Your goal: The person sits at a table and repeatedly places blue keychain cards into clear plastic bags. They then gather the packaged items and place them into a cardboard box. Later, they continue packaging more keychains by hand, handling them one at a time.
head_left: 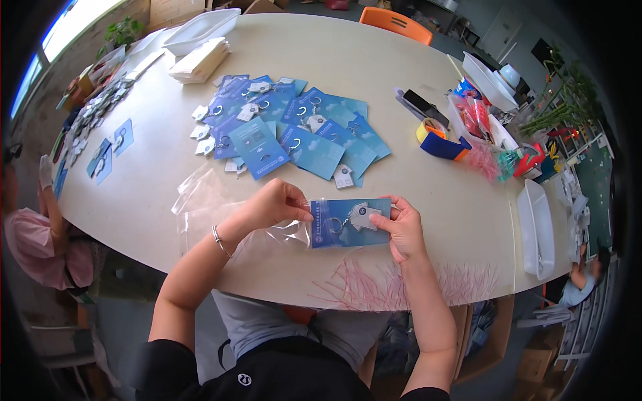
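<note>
Centrally, near the table's [428,87] 6 o'clock edge, a blue backing card [350,222] carrying a house-shaped keychain [364,216] is held flat, its long axis running from 9 to 3 o'clock. The card's 9 o'clock end is pinched by the left hand [271,206], thumb and forefinger pressed together over the mouth of a clear plastic sleeve [267,234]. The 3 o'clock end is gripped by the right hand [403,230], its fingertips closed on the edge beside the keychain. Both hands are equally near the card. More blue cards [294,127] are spread at 12 o'clock.
</note>
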`<state>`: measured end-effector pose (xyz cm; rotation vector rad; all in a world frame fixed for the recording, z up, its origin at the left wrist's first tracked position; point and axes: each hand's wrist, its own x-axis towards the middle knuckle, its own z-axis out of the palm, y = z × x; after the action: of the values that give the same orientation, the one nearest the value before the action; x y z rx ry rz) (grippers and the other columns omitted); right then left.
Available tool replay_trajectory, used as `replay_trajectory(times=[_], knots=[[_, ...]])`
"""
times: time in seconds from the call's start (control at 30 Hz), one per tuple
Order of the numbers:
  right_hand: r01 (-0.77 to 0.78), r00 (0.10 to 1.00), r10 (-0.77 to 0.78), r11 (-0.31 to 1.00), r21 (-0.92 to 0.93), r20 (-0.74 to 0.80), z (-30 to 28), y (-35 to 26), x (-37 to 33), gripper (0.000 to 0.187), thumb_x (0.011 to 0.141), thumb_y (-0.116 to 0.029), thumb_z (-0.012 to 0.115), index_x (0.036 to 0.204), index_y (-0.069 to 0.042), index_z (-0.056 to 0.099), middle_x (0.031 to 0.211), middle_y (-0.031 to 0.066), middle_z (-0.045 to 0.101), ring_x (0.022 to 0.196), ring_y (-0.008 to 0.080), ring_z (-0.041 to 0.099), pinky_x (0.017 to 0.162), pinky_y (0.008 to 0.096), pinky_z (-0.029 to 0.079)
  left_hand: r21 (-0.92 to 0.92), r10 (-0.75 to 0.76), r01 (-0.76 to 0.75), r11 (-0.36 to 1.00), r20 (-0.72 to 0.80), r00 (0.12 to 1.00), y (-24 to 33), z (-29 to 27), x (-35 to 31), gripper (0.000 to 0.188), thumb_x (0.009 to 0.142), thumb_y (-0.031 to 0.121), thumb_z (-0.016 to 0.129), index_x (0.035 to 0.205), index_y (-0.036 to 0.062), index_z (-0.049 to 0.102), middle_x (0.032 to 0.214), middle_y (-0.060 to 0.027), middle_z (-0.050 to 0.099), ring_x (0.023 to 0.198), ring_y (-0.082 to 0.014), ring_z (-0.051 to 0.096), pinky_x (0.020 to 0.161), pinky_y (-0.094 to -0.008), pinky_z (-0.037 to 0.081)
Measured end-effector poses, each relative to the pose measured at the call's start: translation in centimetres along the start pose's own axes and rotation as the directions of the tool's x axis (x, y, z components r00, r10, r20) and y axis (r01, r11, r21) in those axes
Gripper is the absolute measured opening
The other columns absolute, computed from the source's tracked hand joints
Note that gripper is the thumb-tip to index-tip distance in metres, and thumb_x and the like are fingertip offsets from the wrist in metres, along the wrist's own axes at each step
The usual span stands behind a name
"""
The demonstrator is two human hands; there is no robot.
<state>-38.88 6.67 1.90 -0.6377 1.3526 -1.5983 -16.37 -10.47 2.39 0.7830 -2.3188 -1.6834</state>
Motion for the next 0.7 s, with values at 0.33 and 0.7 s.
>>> replay_trajectory(times=[0.33,0.7], knots=[[-0.009,1.000,0.010,0.999,-0.050,0.014,0.3,-1.4,0.6,0.035,0.076,0.013,0.070,0.107,0.001,0.059,0.092,0.0129,0.071,0.081,0.0162,0.069,0.074,0.0288,0.058,-0.046,-0.053,0.051,0.998,-0.033,0.998,0.1,-0.1,-0.2,0.017,0.076,0.009,0.082,0.079,-0.0015,0.070,0.074,-0.0031,0.069,0.070,-0.0067,0.061,0.066,-0.0221,0.049],[-0.001,1.000,0.003,0.995,-0.097,0.018,0.8,-1.4,0.8,0.036,0.076,0.013,0.070,0.108,0.002,0.060,0.090,0.0126,0.071,0.080,0.0155,0.069,0.072,0.0284,0.058,-0.109,-0.031,0.028,0.994,-0.033,0.999,-0.6,0.0,-0.2,0.017,0.076,0.010,0.082,0.080,-0.0014,0.070,0.074,-0.0026,0.069,0.067,-0.0062,0.060,0.063,-0.0215,0.047]])
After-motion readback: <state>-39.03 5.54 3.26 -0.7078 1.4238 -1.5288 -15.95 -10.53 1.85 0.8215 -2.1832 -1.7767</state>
